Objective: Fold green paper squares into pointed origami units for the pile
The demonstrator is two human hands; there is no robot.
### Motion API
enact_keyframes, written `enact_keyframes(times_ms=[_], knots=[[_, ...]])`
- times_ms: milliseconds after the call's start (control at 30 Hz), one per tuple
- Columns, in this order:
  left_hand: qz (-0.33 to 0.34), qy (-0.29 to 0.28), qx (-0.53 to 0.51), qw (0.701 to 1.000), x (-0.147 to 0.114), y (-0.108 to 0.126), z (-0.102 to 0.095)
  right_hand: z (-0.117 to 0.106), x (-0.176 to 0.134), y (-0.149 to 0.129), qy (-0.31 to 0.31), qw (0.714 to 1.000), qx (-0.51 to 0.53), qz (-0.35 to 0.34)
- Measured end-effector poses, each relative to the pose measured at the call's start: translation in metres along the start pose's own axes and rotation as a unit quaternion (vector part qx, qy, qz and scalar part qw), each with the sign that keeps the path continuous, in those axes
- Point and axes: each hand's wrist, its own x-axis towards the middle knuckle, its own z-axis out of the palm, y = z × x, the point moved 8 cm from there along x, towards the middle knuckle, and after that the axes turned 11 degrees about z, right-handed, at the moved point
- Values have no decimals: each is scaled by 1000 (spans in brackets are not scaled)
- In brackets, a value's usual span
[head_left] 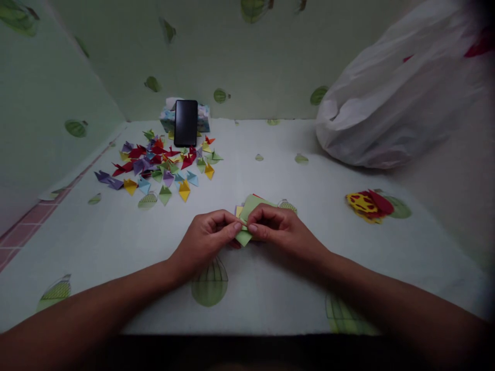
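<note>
Between the fingertips of both hands is a small piece of light green origami paper [244,237], partly folded. My left hand [211,233] pinches its left side between thumb and forefinger. From the other side, my right hand [276,226] pinches the same paper, with its fingers curled. Just behind and under the hands lie more paper sheets [255,203], green on top, with bits of yellow and red showing at the edges. The hands cover much of this stack and part of the folded piece.
Many-coloured folded paper pieces [154,162] are spread at the back left. A black phone [186,123] leans against a tissue box [203,119] there. A large white plastic bag [386,98] fills the back right. Red and yellow cut-outs [369,204] lie at the right.
</note>
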Motion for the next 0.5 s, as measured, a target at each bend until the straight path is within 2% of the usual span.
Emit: enact_keyframes(times_ms=[100,367,500], knots=[[1,2,2,1000,0,0,0,0,0,1,-1,1000,1,3],[4,33,-16,999,1,-3,-7,6,2,5,-32,996,86,14],[4,26,-27,999,0,-5,-4,7,2,7,-19,996,89,20]])
